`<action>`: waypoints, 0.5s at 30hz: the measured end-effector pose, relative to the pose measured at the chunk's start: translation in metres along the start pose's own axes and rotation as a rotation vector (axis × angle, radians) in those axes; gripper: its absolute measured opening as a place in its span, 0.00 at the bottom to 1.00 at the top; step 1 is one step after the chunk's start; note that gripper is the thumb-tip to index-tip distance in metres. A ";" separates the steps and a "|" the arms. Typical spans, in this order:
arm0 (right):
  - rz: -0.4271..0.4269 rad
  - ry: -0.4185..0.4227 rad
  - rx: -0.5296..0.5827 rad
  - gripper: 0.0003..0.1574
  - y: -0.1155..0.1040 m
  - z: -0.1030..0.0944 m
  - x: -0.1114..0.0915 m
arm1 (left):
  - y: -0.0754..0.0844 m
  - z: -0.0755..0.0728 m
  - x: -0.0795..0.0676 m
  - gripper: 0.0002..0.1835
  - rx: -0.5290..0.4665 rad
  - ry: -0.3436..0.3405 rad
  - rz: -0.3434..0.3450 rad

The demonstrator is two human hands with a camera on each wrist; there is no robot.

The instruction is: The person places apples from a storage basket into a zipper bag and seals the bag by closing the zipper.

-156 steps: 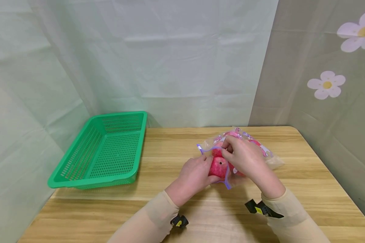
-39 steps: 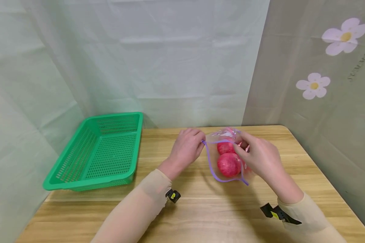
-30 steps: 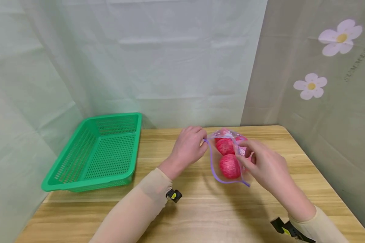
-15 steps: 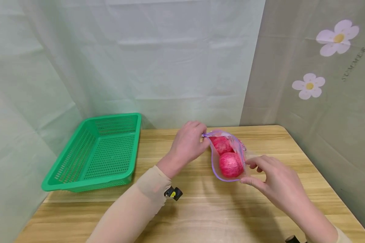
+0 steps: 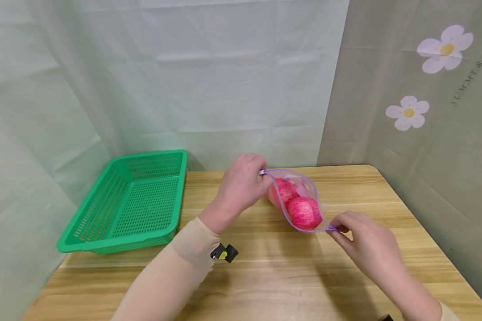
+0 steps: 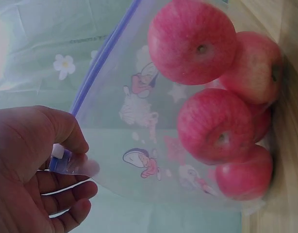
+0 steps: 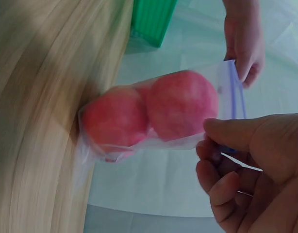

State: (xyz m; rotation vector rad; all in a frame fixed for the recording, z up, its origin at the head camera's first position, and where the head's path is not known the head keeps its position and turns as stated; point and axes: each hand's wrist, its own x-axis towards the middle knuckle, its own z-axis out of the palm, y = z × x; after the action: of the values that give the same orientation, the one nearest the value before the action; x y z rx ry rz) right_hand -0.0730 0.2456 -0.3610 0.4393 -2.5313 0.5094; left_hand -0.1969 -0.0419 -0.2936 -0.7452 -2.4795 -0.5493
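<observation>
A clear zip bag point(image 6: 139, 111) with a purple seal and printed cartoon figures holds several red apples point(image 5: 304, 213). My left hand point(image 5: 243, 183) pinches the corner of the bag's mouth at the white slider point(image 6: 57, 151), thumb against fingers. At the opposite corner of the mouth, my right hand point(image 5: 367, 240) pinches the purple seal between thumb and forefinger. Between the two hands the bag's mouth gapes toward me. In the left wrist view the apples point(image 6: 214, 126) lie stacked in the bag's bottom, which rests on the wooden table point(image 6: 280, 204).
A green plastic basket point(image 5: 180, 196) with slotted walls stands on the table at the left, with nothing seen inside. Behind the table hangs a pale cloth point(image 5: 241, 89); a curtain with printed flowers point(image 5: 409, 113) borders the right side.
My right hand has let go of the bag's side, moved toward me and right, and now pinches its near corner. My left hand has risen slightly; the bag's mouth is stretched wider.
</observation>
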 end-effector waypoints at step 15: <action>-0.002 0.185 0.009 0.13 0.019 -0.010 0.034 | -0.014 -0.033 0.000 0.03 -0.013 -0.016 -0.115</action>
State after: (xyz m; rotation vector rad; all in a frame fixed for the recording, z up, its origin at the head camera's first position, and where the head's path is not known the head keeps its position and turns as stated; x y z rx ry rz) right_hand -0.1042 0.2595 -0.3399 0.3794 -2.3516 0.5359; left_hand -0.1945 -0.0689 -0.2708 -0.6169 -2.5474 -0.6037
